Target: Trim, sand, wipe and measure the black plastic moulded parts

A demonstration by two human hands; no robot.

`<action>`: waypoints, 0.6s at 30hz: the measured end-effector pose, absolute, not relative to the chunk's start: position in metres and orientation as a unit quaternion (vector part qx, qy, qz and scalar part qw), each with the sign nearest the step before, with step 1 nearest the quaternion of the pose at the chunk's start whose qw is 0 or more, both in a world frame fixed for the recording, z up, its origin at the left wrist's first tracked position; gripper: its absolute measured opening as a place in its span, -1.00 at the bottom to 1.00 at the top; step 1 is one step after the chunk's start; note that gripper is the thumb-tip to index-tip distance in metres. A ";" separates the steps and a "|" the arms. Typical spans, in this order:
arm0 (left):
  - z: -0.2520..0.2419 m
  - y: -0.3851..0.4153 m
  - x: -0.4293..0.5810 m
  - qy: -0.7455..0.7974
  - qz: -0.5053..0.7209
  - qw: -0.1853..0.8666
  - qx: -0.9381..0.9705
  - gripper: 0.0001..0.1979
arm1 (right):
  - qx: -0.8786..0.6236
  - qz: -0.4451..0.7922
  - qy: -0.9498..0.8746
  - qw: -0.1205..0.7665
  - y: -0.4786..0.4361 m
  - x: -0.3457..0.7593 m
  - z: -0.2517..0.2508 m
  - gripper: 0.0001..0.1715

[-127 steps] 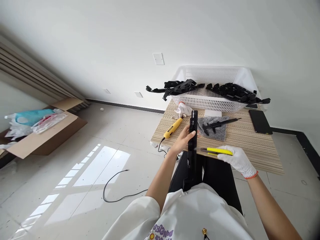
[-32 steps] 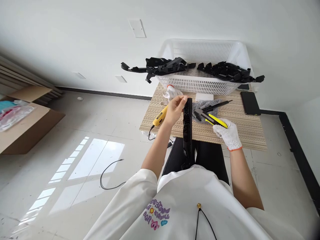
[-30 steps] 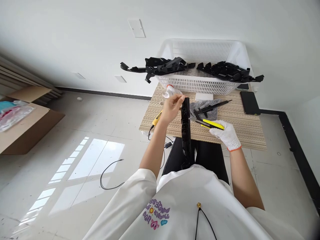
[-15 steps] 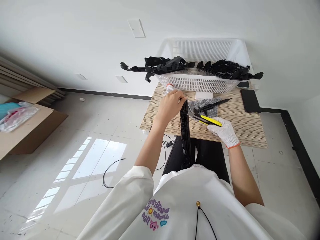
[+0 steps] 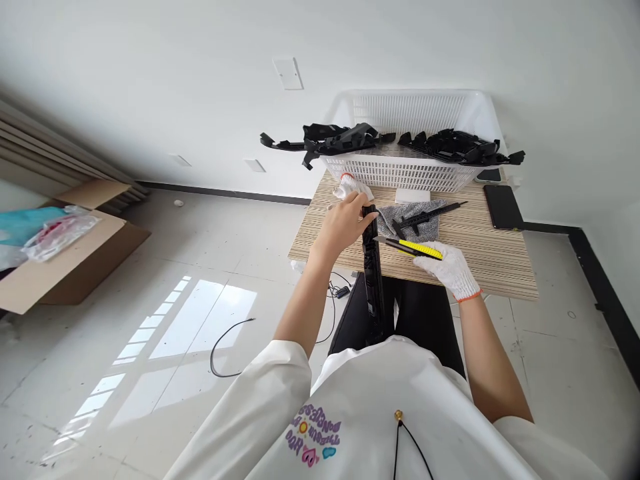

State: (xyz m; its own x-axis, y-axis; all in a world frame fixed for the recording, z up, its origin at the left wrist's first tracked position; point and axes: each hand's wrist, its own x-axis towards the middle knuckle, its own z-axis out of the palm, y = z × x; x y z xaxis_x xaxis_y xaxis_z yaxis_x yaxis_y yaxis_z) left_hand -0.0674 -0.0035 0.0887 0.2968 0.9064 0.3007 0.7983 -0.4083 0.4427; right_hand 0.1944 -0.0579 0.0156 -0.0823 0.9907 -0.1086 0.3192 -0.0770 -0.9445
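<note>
L hand (image 5: 343,223) is pinching top end of blk strip (image 5: 372,280), fingers closed on it; strip's running from above table (image 5: 500,267) down to lap (image 5: 425,313). Gloved R hand (image 5: 449,268) is gripping yellow knife (image 5: 419,249), fingers curled round it; blade (image 5: 384,240) is pointing at strip's R edge, contact unclear. Caliper (image 5: 423,217) is lying on cloth (image 5: 429,231) beyond; basket (image 5: 400,175) w/ blk parts (image 5: 350,139) is standing behind.

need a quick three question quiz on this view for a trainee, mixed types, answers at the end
1. Which hand holds the knife?
2. True or false: the caliper lies across the grey cloth.
3. What does the left hand grip? a) the phone b) the black strip c) the basket

Key: 1. The right hand. 2. True. 3. b
</note>
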 end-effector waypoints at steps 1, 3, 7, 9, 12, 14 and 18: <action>0.088 -0.004 -0.068 0.528 0.267 0.111 0.799 -0.89 | -0.579 0.450 -0.568 0.374 -0.058 0.194 0.016 -0.44; 0.083 -0.004 -0.069 0.520 0.289 0.132 0.793 -0.88 | -0.590 0.440 -0.553 0.392 -0.059 0.193 0.015 -0.42; 0.068 -0.005 -0.069 0.524 0.343 0.199 0.754 -0.82 | -0.585 0.445 -0.565 0.375 -0.061 0.193 0.013 -0.45; 0.062 -0.006 -0.069 0.526 0.361 0.226 0.736 -0.78 | -0.595 0.439 -0.550 0.388 -0.062 0.194 0.012 -0.45; 0.057 -0.006 -0.069 0.524 0.373 0.243 0.726 -0.75 | -0.597 0.450 -0.516 0.418 -0.065 0.193 0.010 -0.42; 0.057 -0.005 -0.070 0.512 0.382 0.258 0.725 -0.74 | -0.579 0.469 -0.529 0.406 -0.068 0.192 0.009 -0.42; 0.066 0.002 -0.072 0.457 0.401 0.335 0.720 -0.71 | -0.576 0.469 -0.513 0.430 -0.073 0.190 0.010 -0.51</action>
